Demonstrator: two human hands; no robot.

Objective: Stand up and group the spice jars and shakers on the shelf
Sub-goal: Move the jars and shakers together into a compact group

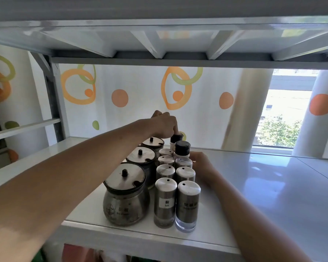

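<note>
Spice jars and shakers [166, 201]: upright, grouped on shelf [273, 186] | your left hand [164, 125]: grip clamped on rear black-capped bottle [175, 141] | your right hand [202, 167]: beside shakers, grip state cannot be told.

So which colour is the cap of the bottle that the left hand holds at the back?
Black cap, pinched by the left hand; head view.
</note>
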